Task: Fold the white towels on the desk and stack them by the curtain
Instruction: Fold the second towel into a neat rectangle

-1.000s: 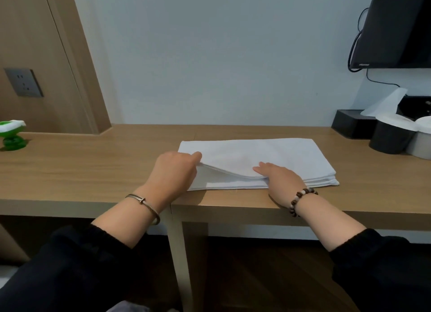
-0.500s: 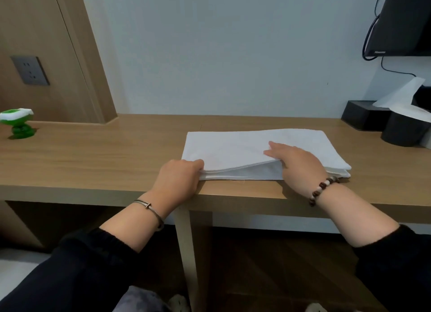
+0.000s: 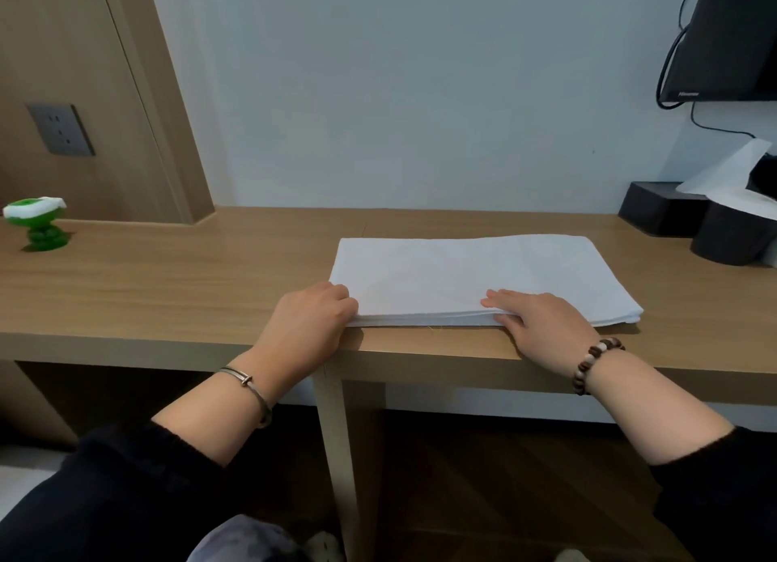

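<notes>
Folded towel [image 3: 475, 275] flat on bench [image 3: 168, 292], frame centre: left hand [image 3: 311, 322] grips its lower-left corner, right hand [image 3: 542, 326] presses flat on its lower edge.

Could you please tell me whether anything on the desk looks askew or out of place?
Nothing serious: the folded white towel lies flat and square on the desk. Only its layers at the right near corner sit slightly staggered.

You have one camera, worn on your head. It looks forward and down at the bench [image 3: 168, 292] from close by. The white towels [image 3: 462, 275] sit mid-view, the wall [image 3: 420, 99] at 12 o'clock, your sleeves [image 3: 105, 502] at 6 o'clock.
</notes>
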`<state>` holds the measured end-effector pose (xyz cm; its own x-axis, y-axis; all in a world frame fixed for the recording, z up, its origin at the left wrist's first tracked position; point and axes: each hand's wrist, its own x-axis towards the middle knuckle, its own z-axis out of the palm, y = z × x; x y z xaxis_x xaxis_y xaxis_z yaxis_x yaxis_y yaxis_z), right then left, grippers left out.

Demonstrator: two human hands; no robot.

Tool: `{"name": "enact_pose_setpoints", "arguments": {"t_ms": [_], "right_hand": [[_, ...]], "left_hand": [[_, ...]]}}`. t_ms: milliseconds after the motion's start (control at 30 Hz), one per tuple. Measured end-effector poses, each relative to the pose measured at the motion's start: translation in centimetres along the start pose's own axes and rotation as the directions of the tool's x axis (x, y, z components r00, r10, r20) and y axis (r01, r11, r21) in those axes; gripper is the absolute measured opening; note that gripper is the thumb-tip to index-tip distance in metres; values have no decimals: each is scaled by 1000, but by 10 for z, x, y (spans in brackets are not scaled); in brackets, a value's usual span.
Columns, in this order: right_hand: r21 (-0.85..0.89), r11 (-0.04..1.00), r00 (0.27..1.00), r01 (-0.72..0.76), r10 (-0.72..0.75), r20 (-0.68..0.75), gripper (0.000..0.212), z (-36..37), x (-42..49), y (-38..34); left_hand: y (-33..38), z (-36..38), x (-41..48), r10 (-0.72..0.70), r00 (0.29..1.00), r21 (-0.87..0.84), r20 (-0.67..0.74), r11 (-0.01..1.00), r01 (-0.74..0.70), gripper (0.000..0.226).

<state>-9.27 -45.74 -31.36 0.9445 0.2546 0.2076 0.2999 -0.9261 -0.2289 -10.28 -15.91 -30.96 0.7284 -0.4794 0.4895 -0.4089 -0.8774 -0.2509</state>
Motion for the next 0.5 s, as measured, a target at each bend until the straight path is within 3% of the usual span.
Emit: {"name": "enact_pose_setpoints", "arguments": {"t_ms": [233,367,500], "right_hand": [[-177,984,1000,1,2,18,49,-15,20,-1],[-275,959,997,72,-69,20,57,-4,15,3],[-307,945,993,115,-109,38,59,-4,19,8]], "left_hand": [[-5,-8,2,13,990,-116,-142,993,-29,23],[-8,-6,-2,149,986,-87,-70,984,-155,29],[-9,-4,-2,163,987,-80,10,984,-162,26]]}}
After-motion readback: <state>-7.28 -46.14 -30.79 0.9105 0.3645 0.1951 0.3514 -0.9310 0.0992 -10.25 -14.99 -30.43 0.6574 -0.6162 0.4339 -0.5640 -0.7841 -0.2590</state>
